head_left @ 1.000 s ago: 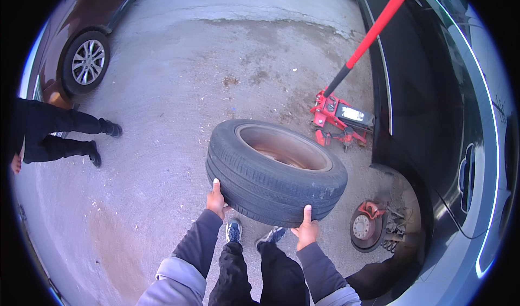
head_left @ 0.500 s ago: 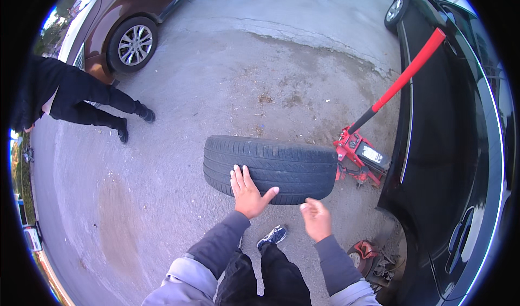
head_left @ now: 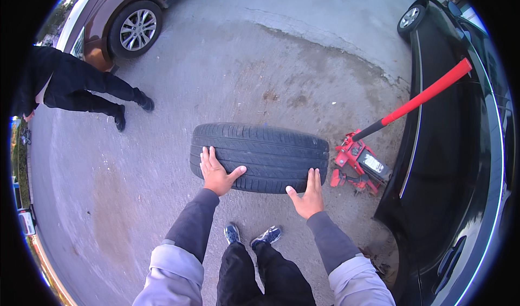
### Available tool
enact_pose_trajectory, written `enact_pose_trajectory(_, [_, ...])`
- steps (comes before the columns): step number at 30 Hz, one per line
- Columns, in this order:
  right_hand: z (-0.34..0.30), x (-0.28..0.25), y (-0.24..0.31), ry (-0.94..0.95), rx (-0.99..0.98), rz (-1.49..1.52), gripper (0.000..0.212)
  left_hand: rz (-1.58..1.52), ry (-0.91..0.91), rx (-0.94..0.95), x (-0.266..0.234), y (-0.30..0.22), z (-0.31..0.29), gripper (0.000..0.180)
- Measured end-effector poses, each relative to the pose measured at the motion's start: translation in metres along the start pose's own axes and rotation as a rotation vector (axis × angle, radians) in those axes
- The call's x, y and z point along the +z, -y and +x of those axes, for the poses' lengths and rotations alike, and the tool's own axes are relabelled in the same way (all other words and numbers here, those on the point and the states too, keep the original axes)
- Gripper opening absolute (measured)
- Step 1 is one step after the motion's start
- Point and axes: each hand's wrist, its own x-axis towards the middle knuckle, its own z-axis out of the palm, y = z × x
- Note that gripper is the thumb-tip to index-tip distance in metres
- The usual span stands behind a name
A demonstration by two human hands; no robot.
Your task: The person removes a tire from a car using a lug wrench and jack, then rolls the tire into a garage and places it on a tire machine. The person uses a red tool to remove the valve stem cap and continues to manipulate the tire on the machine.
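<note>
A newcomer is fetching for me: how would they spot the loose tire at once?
Find the black car along the right, then the red jack beside it. Just left of the jack is the tire, with the left hand and right hand on it. Unlike the cars' fitted wheels, it is loose, its broad tread showing.

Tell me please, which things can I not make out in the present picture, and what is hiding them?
All in the head view:
Tire: its inside and underside are hidden by its own tread.
Parts in the black car's wheel arch: partly covered by the right sleeve, otherwise too dark and small.
Other person: upper body cut off by the dark picture edge.
</note>
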Motion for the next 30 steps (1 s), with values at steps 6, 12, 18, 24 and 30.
enact_pose_trajectory(6, [0.044, 0.005, 0.035, 0.034, -0.162, -0.033, 0.109, -0.141, -0.067, -0.087, -0.012, 0.043, 0.023, 0.137])
enact_pose_trajectory(12, [0.089, 0.013, 0.098, 0.092, -0.264, -0.152, 0.107, -0.281, -0.113, -0.191, -0.018, 0.107, 0.033, 0.131])
enact_pose_trajectory(18, [0.086, 0.033, 0.147, 0.189, -0.396, -0.193, 0.104, -0.426, 0.031, -0.292, -0.009, 0.189, -0.028, 0.136])
enact_pose_trajectory(24, [0.093, 0.054, 0.188, 0.319, -0.555, -0.231, 0.103, -0.428, 0.19, -0.411, -0.035, 0.217, -0.078, 0.131])
enact_pose_trajectory(30, [0.12, 0.07, 0.215, 0.419, -0.723, -0.177, 0.1, -0.124, 0.017, -0.251, -0.101, 0.158, -0.059, 0.116])
